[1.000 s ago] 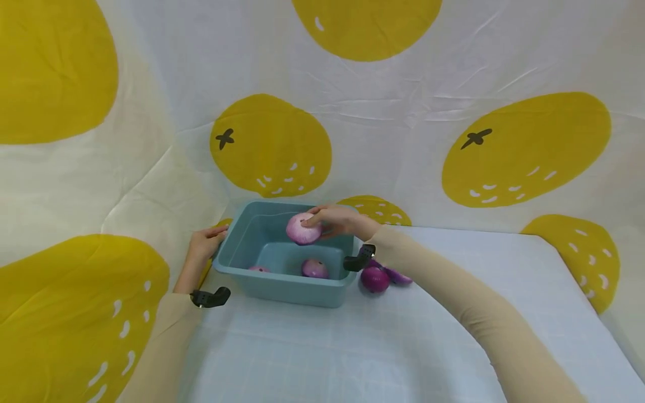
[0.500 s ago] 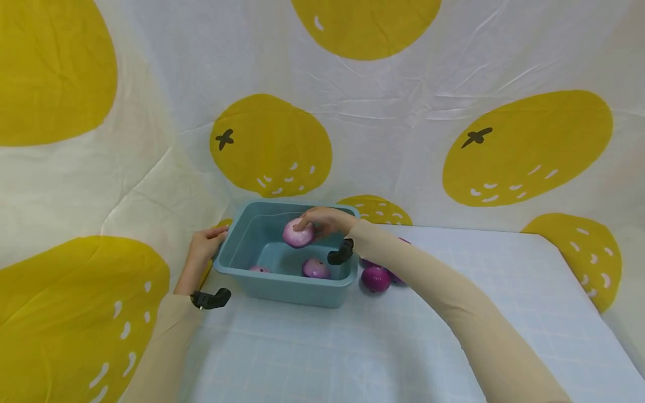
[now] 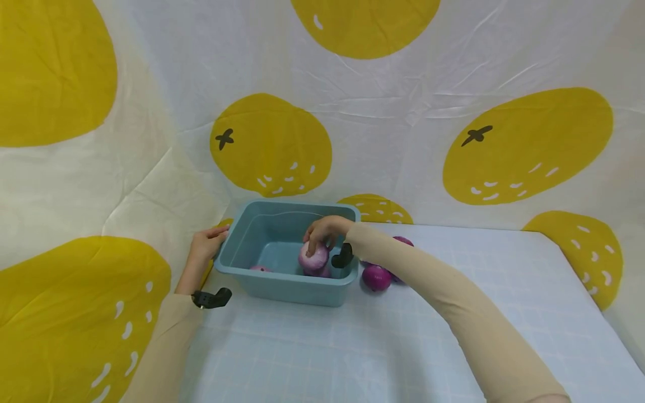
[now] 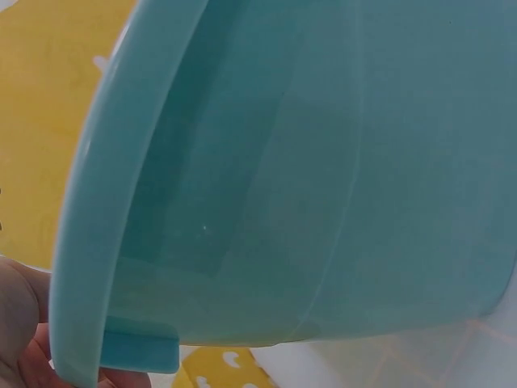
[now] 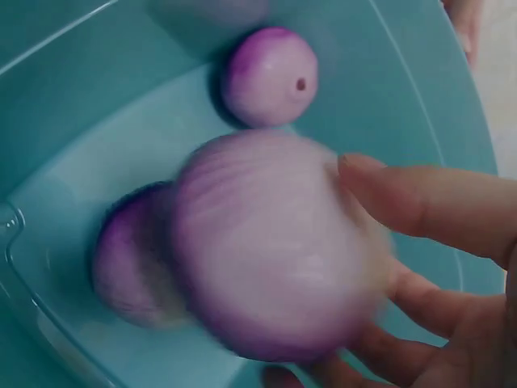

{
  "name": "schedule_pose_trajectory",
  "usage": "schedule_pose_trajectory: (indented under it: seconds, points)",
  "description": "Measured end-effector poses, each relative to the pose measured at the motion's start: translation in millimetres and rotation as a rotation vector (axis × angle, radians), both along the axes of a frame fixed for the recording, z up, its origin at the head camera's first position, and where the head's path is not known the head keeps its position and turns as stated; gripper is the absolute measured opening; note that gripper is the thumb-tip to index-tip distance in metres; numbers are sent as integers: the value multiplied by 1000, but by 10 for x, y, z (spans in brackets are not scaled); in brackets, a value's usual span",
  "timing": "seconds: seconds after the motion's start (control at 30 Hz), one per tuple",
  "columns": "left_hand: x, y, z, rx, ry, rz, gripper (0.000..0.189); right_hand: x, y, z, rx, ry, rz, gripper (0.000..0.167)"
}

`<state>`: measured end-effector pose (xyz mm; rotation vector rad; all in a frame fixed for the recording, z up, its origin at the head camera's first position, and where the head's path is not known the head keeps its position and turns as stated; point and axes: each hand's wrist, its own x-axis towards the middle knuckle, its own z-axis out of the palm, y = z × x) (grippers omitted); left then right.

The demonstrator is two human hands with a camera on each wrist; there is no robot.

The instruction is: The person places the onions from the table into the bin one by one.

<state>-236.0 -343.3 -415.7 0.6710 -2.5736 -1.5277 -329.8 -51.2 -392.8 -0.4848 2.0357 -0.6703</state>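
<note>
My right hand (image 3: pixel 328 228) holds a red onion (image 3: pixel 312 258) inside a blue-green plastic basin (image 3: pixel 287 288). In the right wrist view the thumb and fingers are round this onion (image 5: pixel 275 250), which looks blurred. It partly covers another onion (image 5: pixel 133 267) lying on the basin floor. A third onion (image 5: pixel 273 77) lies apart from them, near the basin wall. At the basin's left end my left hand (image 3: pixel 205 244) grips the rim. The left wrist view shows its fingers at the rim's corner (image 4: pixel 77 323), partly hidden behind it.
Several darker purple onions (image 3: pixel 376 278) lie on the pale checked tablecloth (image 3: pixel 322 347) just right of the basin, some hidden by the right sleeve (image 3: pixel 418 260). A white cloth with yellow fruit prints (image 3: pixel 272 145) hangs close behind the basin and on the left.
My right hand first moved left over the basin with the onion, then went down and right, bringing it over the onion on the floor. My left hand stayed at the rim.
</note>
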Motion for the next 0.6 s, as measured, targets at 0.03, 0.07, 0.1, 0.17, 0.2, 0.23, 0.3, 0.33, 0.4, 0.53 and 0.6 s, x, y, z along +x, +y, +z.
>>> schedule_pose_trajectory:
  seconds: [0.03,0.07,0.1,0.17,0.2,0.23,0.3,0.33,0.4,0.53,0.6]
  points:
    - [-1,-2,-1,-3,-1,-1,40,2,8,6,0,6,4,58]
    - [-2,-4,-3,-7,-2,-1,40,4,14,15,-4,11,4,57]
    - [-3,-5,-4,-10,-3,-2,40,6,21,23,-9,16,-1,56]
    - [-5,-8,-8,-12,-3,-3,40,4,35,44,-31,13,-21,54]
    - [-4,-10,-9,-12,-3,-3,40,1,43,55,-38,15,-28,52]
    - [-4,-9,-9,-13,-3,-5,40,-5,52,66,-45,18,-34,52]
    - [-4,-7,-8,-10,-3,-7,40,-18,76,91,-54,30,-35,53]
    - [-1,-4,-6,-11,-2,-7,40,-25,90,106,-58,36,-32,54]
    - [5,3,0,-10,-2,-10,40,-36,123,134,-66,55,-27,55]
    - [16,10,-1,-20,-6,-11,41,-57,209,186,-101,78,-15,54]
    - [21,8,-5,-22,-11,-12,42,-59,259,221,-117,79,10,53]
